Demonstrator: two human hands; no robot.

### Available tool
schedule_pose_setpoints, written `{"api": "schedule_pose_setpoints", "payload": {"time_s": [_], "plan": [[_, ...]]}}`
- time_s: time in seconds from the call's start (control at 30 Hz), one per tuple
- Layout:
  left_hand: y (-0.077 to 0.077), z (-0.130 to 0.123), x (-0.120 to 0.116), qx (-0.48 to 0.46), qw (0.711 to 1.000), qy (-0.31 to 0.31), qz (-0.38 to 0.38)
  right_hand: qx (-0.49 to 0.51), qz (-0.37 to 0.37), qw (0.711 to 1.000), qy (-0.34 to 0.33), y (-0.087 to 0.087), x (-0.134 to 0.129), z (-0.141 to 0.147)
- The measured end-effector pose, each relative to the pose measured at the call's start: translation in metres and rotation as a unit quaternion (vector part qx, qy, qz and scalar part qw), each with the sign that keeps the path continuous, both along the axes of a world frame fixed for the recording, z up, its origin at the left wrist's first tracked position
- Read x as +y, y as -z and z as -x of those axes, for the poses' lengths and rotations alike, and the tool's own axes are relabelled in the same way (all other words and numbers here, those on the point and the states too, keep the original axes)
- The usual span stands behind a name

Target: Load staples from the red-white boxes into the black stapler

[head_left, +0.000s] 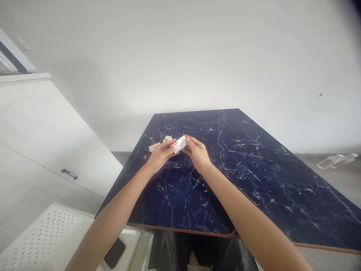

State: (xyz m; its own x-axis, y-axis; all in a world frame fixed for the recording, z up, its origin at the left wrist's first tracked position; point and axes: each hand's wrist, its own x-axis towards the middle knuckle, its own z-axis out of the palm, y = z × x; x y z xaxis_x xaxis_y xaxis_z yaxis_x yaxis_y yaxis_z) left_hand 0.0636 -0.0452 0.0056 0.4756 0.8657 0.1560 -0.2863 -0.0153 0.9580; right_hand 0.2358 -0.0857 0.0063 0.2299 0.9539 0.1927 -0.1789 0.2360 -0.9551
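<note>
A small white and red box (179,144) is held between both hands just above the dark blue marbled table (231,180). My left hand (160,155) closes its fingers on the box's left end. On its right end, the thumb and fingers of my right hand (198,151) pinch it. Behind my left hand lie a white piece with red lines (153,147) and another white piece with dark and red print (167,138); both are partly hidden and look like cards or small packets.
To the left stands a white cabinet with a dark handle (69,174). A white perforated surface (42,235) and a dark flat object like a phone (114,253) are at the lower left. Clear plastic bottles (331,162) lie on the floor at right. A pale wall (197,56) rises behind the table.
</note>
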Motion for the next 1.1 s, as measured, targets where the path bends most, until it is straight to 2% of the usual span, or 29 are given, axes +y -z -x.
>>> {"api": "schedule_pose_setpoints", "payload": {"time_s": [0.13,0.2,0.27,0.3,0.37,0.43,0.5,0.53,0.57,0.67,0.8,0.93,1.03,1.1], "plan": [[0.001,-0.002,0.003,0.011,0.999,-0.023,-0.028,-0.041,0.0,0.998,-0.038,0.001,-0.002,0.006],[-0.001,0.006,0.015,0.024,0.995,-0.086,-0.052,-0.078,0.004,0.997,-0.02,0.001,-0.001,0.001],[-0.001,0.022,0.033,0.061,0.973,-0.199,-0.095,-0.147,0.004,0.987,0.061,0.005,0.003,-0.01],[0.0,0.033,0.043,0.101,0.953,-0.255,-0.129,-0.191,0.004,0.976,0.108,0.008,0.005,-0.016],[0.005,0.055,0.06,0.193,0.89,-0.371,-0.184,-0.28,0.013,0.945,0.17,0.018,0.01,-0.028],[0.014,0.075,0.072,0.364,0.809,-0.416,-0.197,-0.364,0.028,0.912,0.189,0.031,0.016,-0.037],[0.023,0.088,0.078,0.516,0.733,-0.396,-0.197,-0.45,0.038,0.875,0.173,0.043,0.021,-0.039],[0.027,0.091,0.08,0.558,0.711,-0.38,-0.198,-0.486,0.041,0.858,0.159,0.048,0.023,-0.039],[0.03,0.092,0.081,0.576,0.703,-0.365,-0.202,-0.515,0.042,0.844,0.143,0.052,0.024,-0.037],[0.035,0.089,0.082,0.569,0.717,-0.334,-0.225,-0.557,0.039,0.823,0.105,0.057,0.026,-0.032],[0.037,0.078,0.079,0.57,0.724,-0.266,-0.284,-0.57,0.043,0.814,0.1,0.058,0.029,-0.03],[0.038,0.069,0.07,0.597,0.724,-0.146,-0.313,-0.536,0.058,0.836,0.102,0.056,0.041,-0.036],[0.033,0.066,0.061,0.612,0.726,-0.131,-0.286,-0.503,0.075,0.855,0.1,0.053,0.048,-0.04],[0.026,0.063,0.054,0.597,0.734,-0.125,-0.299,-0.493,0.073,0.861,0.1,0.052,0.049,-0.041]]}}
